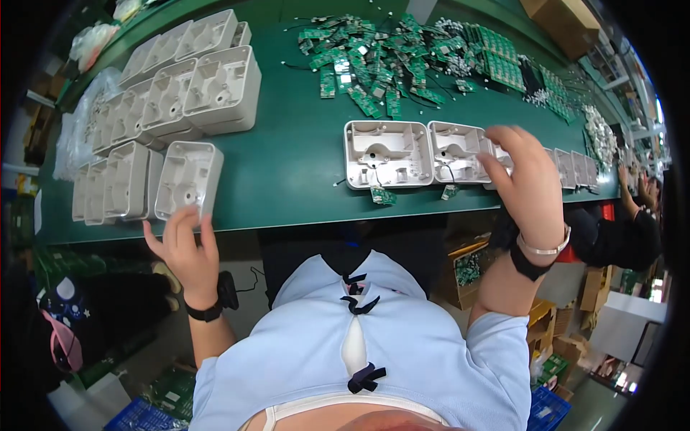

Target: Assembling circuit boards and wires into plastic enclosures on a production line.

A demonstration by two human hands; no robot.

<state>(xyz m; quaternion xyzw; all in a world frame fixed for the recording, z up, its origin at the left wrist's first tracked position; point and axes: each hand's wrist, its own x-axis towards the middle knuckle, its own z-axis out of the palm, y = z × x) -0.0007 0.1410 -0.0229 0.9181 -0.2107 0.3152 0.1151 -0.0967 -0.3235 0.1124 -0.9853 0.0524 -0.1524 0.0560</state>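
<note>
A pale plastic housing (188,172) with moulded compartments stands at the front left, just right of stacked housings. Closed at its near edge, my left hand (189,244) has fingertips on the rim and its little finger stretched out to the side. On the right, my right hand (528,172) hovers over a row of similar housings, thumb and fingers apart, with nothing seen between them. It partly hides the third housing. Two housings show fully: the leftmost one (388,154) and its neighbour (458,152). Small green circuit boards (382,195) hang on wires at their near edges.
A heap of green circuit boards (381,65) with loose wires lies at the back. Stacked housings (215,90) fill the left of the green table (295,136). White small parts (600,136) lie far right, near another person's arm (627,190). Cardboard boxes stand below the table.
</note>
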